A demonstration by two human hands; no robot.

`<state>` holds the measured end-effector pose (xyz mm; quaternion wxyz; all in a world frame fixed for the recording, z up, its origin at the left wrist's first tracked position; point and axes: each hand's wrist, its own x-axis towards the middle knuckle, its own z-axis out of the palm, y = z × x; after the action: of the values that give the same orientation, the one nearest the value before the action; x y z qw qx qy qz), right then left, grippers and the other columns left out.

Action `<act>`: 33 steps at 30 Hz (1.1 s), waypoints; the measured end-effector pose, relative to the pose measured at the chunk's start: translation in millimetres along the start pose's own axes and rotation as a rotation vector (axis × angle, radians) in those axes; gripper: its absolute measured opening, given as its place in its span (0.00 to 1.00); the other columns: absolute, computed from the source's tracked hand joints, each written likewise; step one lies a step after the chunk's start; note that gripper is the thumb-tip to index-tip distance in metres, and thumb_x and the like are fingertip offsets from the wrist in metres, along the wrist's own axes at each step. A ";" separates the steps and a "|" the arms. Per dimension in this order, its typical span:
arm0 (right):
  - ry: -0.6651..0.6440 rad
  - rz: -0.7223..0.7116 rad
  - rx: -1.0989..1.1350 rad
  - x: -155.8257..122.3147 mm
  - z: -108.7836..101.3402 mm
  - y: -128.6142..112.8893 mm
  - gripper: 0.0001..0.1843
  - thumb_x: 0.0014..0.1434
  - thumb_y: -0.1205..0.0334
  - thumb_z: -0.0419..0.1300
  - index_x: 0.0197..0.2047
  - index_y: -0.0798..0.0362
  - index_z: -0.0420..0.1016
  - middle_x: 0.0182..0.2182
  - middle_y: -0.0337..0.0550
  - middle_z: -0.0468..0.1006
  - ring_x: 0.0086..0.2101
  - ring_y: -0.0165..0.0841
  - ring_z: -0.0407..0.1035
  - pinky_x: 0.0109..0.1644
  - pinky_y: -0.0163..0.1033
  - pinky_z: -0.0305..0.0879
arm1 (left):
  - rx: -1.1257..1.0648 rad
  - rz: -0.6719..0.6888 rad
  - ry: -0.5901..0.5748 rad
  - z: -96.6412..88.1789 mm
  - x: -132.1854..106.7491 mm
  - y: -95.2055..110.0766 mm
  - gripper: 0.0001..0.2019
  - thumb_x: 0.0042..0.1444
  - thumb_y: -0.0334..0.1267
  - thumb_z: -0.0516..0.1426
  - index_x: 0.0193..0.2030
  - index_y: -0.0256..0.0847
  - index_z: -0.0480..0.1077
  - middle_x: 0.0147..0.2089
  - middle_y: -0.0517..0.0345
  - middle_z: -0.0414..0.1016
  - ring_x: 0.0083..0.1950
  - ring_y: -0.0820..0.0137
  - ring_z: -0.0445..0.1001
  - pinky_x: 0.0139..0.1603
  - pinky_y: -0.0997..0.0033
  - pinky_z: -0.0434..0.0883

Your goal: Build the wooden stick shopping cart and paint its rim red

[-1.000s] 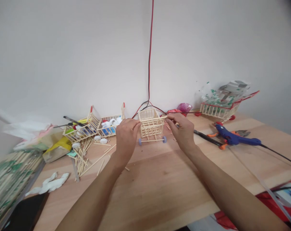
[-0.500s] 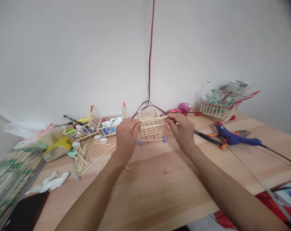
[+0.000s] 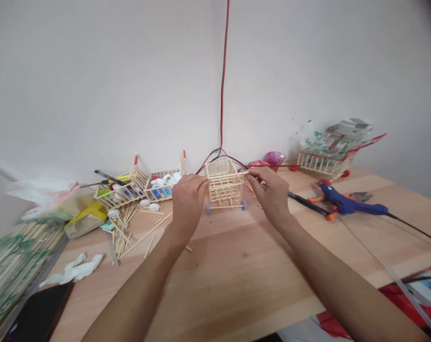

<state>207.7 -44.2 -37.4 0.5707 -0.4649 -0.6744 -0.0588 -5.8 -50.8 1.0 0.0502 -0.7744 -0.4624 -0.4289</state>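
Observation:
A small cart built of thin wooden sticks (image 3: 224, 185), with pale blue wheels, stands on the wooden table (image 3: 237, 266) near the wall. My left hand (image 3: 185, 202) is closed against the cart's left side, fingertips at its top rim. My right hand (image 3: 270, 192) pinches a thin wooden stick that lies along the cart's top right edge. Both forearms reach in from the bottom of the view.
Two other stick baskets (image 3: 140, 186) holding bottle caps and loose sticks (image 3: 126, 232) lie to the left. A blue glue gun (image 3: 349, 205) with its cord lies to the right, behind it another stick cart (image 3: 324, 161). A red and black wire (image 3: 222, 80) hangs down the wall.

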 end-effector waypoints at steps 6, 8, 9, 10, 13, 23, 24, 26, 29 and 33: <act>0.004 0.007 0.005 -0.3 0.8 0.8 0.05 0.62 0.62 0.58 0.37 0.50 0.76 0.34 0.41 0.79 0.30 0.31 0.68 0.37 0.40 0.65 | 0.009 0.001 0.007 0.3 -0.4 -0.7 0.09 0.60 0.33 0.56 0.34 0.39 0.78 0.35 0.53 0.80 0.37 0.66 0.76 0.42 0.65 0.70; 0.003 0.009 0.001 -0.4 1.0 1.1 0.06 0.62 0.62 0.58 0.37 0.50 0.77 0.35 0.41 0.79 0.30 0.32 0.69 0.38 0.40 0.65 | 0.007 0.002 0.011 0.4 -0.4 -1.2 0.08 0.60 0.33 0.56 0.33 0.39 0.78 0.34 0.53 0.80 0.37 0.66 0.76 0.42 0.65 0.70; 0.000 0.009 0.001 -0.5 1.0 1.3 0.06 0.62 0.62 0.58 0.37 0.50 0.77 0.35 0.41 0.79 0.30 0.32 0.69 0.38 0.40 0.65 | 0.002 0.001 0.011 0.5 -0.3 -1.4 0.08 0.59 0.32 0.56 0.33 0.39 0.78 0.34 0.53 0.80 0.37 0.66 0.76 0.42 0.65 0.70; -0.001 0.008 0.001 -0.5 0.9 1.4 0.06 0.62 0.62 0.58 0.37 0.50 0.77 0.35 0.41 0.79 0.30 0.32 0.69 0.38 0.40 0.65 | -0.005 -0.001 0.011 0.5 -0.2 -1.4 0.08 0.59 0.32 0.56 0.33 0.39 0.77 0.34 0.53 0.80 0.38 0.66 0.76 0.42 0.65 0.70; -0.005 0.002 0.003 -0.4 0.6 1.6 0.05 0.62 0.63 0.58 0.38 0.50 0.76 0.35 0.41 0.79 0.30 0.31 0.68 0.38 0.39 0.64 | -0.016 -0.010 0.002 0.2 0.1 -1.1 0.08 0.59 0.32 0.56 0.33 0.38 0.77 0.35 0.53 0.80 0.38 0.65 0.76 0.43 0.65 0.70; -0.009 0.010 0.000 -0.7 0.2 -0.1 0.05 0.62 0.63 0.59 0.37 0.50 0.76 0.34 0.40 0.79 0.30 0.31 0.68 0.37 0.39 0.64 | 0.002 -0.015 -0.002 -0.6 0.2 0.2 0.07 0.59 0.32 0.57 0.34 0.38 0.77 0.35 0.53 0.80 0.38 0.65 0.76 0.43 0.66 0.69; -0.008 0.013 0.001 -0.9 0.1 -0.2 0.05 0.62 0.63 0.59 0.37 0.50 0.76 0.34 0.40 0.79 0.29 0.31 0.67 0.37 0.38 0.64 | 0.002 -0.015 -0.004 -0.7 0.2 0.2 0.07 0.59 0.32 0.57 0.34 0.38 0.77 0.35 0.53 0.80 0.38 0.65 0.76 0.43 0.66 0.69; -0.011 0.016 0.003 -1.2 0.1 -0.3 0.05 0.62 0.63 0.59 0.37 0.50 0.76 0.34 0.40 0.79 0.30 0.30 0.68 0.37 0.38 0.64 | 0.003 -0.014 -0.008 -0.8 0.4 0.2 0.06 0.59 0.31 0.58 0.34 0.37 0.77 0.35 0.53 0.80 0.39 0.65 0.76 0.43 0.66 0.68; -0.008 0.008 0.006 -1.3 0.4 -0.3 0.05 0.62 0.63 0.58 0.37 0.50 0.77 0.34 0.40 0.79 0.30 0.31 0.68 0.38 0.39 0.64 | 0.010 -0.006 -0.006 -0.3 0.7 -0.3 0.06 0.59 0.31 0.58 0.33 0.37 0.77 0.35 0.53 0.80 0.38 0.66 0.76 0.42 0.67 0.68; -0.008 0.004 0.007 -0.7 0.5 -0.2 0.05 0.62 0.64 0.58 0.36 0.50 0.76 0.34 0.41 0.79 0.31 0.31 0.68 0.37 0.38 0.64 | 0.013 0.002 0.017 1.2 0.6 -1.4 0.06 0.58 0.31 0.59 0.33 0.37 0.78 0.34 0.54 0.81 0.37 0.66 0.76 0.42 0.67 0.68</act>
<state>207.2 -44.4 -38.0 0.5698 -0.4644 -0.6759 -0.0534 -6.0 -49.0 0.2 0.0593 -0.7708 -0.4641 -0.4323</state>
